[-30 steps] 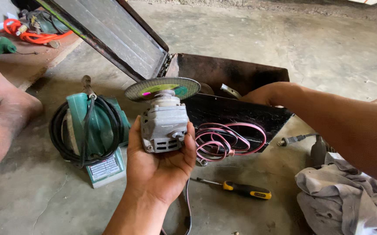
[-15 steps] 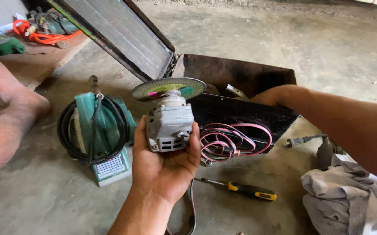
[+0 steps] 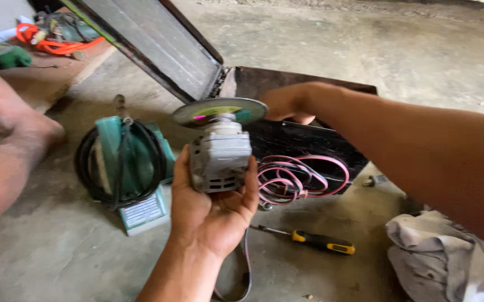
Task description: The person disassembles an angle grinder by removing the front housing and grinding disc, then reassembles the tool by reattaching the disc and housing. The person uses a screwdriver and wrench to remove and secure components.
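Note:
My left hand (image 3: 211, 210) grips a grey angle-grinder head (image 3: 221, 159) upright at the middle of the view; a flat round cutting disc (image 3: 219, 111) sits on top of it. My right hand (image 3: 286, 103) reaches across from the right into the open dark metal toolbox (image 3: 303, 140), just behind the disc. Its fingers are hidden behind the disc and the box edge, so what it touches is unclear. Coiled pink wire (image 3: 300, 176) lies against the toolbox front.
A green power tool (image 3: 127, 168) wrapped in black cable lies on the concrete floor at left. A yellow-handled screwdriver (image 3: 314, 241) lies in front, a grey rag (image 3: 449, 257) at right. A person's bare foot (image 3: 7, 128) rests at far left. The toolbox lid (image 3: 152, 42) stands open behind.
The view has moved closer. My right hand has shifted left inside the toolbox, nearer the disc. My left hand keeps hold of the grinder head.

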